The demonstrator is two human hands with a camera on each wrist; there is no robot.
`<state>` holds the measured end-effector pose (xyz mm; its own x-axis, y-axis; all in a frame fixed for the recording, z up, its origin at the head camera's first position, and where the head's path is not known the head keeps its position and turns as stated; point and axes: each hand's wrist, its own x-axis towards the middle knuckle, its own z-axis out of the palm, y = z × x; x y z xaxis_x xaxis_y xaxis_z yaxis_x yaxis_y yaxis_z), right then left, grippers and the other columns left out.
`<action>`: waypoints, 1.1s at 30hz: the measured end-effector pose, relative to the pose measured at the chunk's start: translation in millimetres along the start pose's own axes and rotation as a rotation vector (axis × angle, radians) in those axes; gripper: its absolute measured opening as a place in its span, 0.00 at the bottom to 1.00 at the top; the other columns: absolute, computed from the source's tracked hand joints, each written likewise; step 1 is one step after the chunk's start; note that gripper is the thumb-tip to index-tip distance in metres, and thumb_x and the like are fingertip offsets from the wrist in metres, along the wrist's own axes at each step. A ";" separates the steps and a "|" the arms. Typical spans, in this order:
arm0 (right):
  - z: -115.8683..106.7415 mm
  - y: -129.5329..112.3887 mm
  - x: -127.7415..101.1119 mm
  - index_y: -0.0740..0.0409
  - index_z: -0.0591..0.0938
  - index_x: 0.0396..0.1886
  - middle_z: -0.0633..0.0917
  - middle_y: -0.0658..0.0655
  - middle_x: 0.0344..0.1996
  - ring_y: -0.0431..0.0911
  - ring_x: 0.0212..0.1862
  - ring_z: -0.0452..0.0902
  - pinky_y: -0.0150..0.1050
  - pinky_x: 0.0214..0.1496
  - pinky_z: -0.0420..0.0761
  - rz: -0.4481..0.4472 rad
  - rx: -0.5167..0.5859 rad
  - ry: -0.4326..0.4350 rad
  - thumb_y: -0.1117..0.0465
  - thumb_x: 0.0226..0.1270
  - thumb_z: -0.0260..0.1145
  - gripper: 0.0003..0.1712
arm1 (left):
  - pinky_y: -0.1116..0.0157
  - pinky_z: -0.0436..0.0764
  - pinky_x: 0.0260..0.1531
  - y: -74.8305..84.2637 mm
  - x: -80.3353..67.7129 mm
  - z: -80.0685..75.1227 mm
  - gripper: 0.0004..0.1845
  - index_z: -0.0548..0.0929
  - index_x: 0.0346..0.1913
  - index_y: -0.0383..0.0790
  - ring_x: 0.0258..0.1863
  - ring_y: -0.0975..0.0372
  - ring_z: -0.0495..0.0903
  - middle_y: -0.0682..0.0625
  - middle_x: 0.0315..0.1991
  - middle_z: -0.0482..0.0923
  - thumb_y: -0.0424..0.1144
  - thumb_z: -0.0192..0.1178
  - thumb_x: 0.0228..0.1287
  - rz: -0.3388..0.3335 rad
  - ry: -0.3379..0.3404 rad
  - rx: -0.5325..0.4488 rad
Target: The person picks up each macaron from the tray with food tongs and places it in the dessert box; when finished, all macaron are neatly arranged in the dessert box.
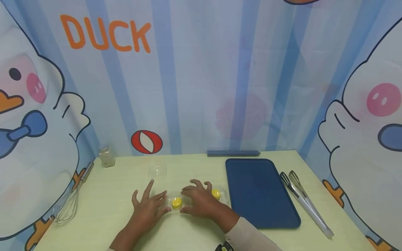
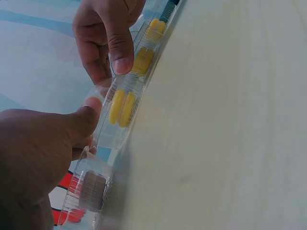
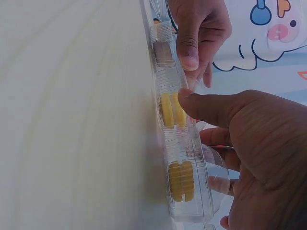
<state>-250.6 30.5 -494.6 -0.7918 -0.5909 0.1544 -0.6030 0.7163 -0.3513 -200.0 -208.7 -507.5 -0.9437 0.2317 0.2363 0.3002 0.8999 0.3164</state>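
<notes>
A clear plastic box holds a yellow macaron, between my two hands. My left hand pinches its left end with thumb and forefinger, the other fingers spread. My right hand pinches the other end; its thumb lies on the box's upper edge. A clear flap stands up behind that edge. Beside it to the right, another box holds a darker yellow macaron, hidden by my right hand in the head view. A brownish macaron sits in a box by my left hand.
Farther right is a yellow macaron in clear plastic, next to a blue tray. Two metal tongs lie beyond the tray. A clear plastic piece, a jar, a whisk and a blue rod are around.
</notes>
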 end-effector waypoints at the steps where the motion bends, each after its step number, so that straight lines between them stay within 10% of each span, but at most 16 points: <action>1: 0.0 -0.3 0.1 0.52 0.87 0.66 0.86 0.50 0.69 0.57 0.82 0.66 0.74 0.75 0.62 0.003 -0.001 -0.002 0.43 0.67 0.80 0.32 | 0.19 0.47 0.73 -0.5 -0.3 0.8 0.26 0.91 0.62 0.39 0.87 0.38 0.54 0.48 0.69 0.86 0.53 0.73 0.69 0.000 0.002 -0.002; 33: -1.8 -1.3 0.3 0.52 0.86 0.68 0.86 0.53 0.69 0.58 0.81 0.67 0.76 0.75 0.61 0.044 0.031 0.002 0.41 0.72 0.76 0.32 | 0.17 0.53 0.70 0.5 -4.8 4.4 0.22 0.89 0.63 0.44 0.81 0.37 0.65 0.43 0.70 0.83 0.53 0.69 0.75 0.014 0.099 0.058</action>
<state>-250.2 30.0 -492.4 -0.8180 -0.5580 0.1397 -0.5639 0.7298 -0.3864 -195.9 -207.6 -512.6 -0.9200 0.2093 0.3313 0.3020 0.9174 0.2590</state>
